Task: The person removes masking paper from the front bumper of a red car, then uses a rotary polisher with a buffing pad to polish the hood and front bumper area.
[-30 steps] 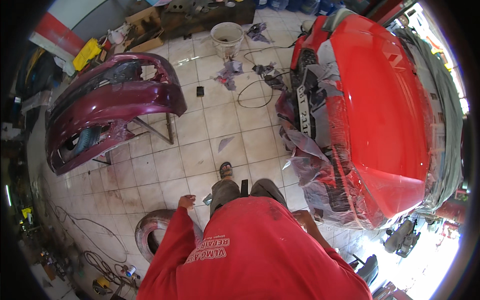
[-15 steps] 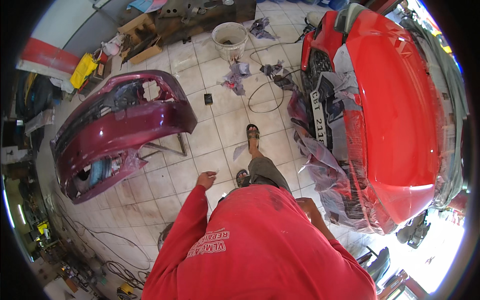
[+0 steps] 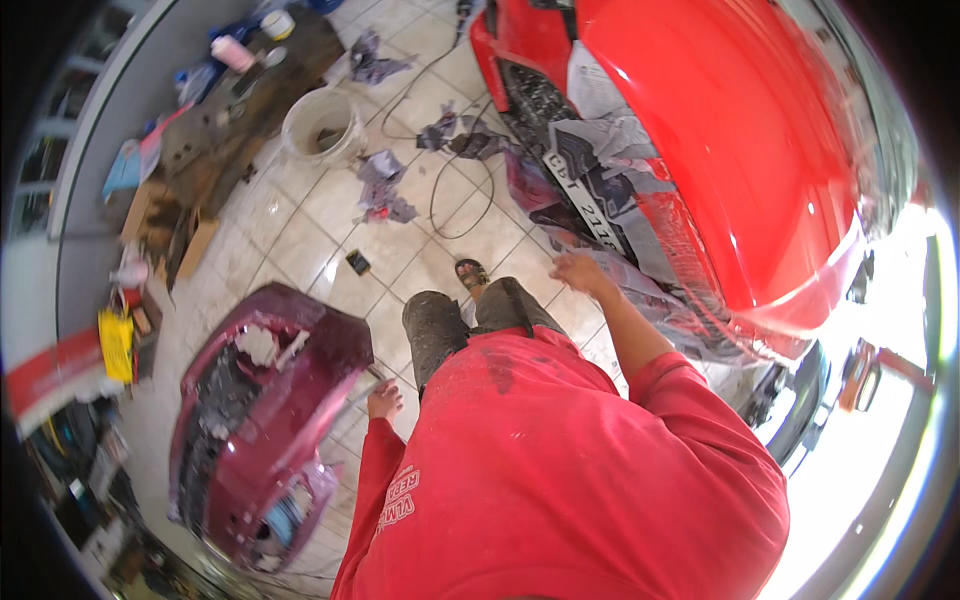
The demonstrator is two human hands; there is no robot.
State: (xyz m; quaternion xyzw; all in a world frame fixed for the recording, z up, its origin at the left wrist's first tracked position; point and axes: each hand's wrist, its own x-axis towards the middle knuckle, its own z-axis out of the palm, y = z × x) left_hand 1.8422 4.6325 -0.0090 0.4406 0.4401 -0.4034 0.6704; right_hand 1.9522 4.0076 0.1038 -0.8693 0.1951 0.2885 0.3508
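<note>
My left hand [image 3: 385,401] hangs at my left side, close to the right end of a maroon car bumper [image 3: 265,430]. Its fingers are loosely bent and a little apart, and I make out nothing in them. In front of me on the right, my right hand [image 3: 579,272] is raised with its fingers loosely spread, holding nothing. It is nearest to the masking paper [image 3: 640,283] along the front of a red car [image 3: 720,150]; whether it touches the paper is unclear. A number plate [image 3: 580,200] shows among the crumpled paper.
A white bucket [image 3: 322,128] stands on the tiled floor [image 3: 305,225] ahead. Crumpled paper [image 3: 383,185], a thin looped cable [image 3: 462,235] and a small dark block [image 3: 358,262] lie near it. A cluttered workbench [image 3: 215,130] and a yellow item [image 3: 116,345] are along the left.
My view and body have turned right, toward the red car. My right hand has come up from my side to the front. My left hand is now nearer the bumper.
</note>
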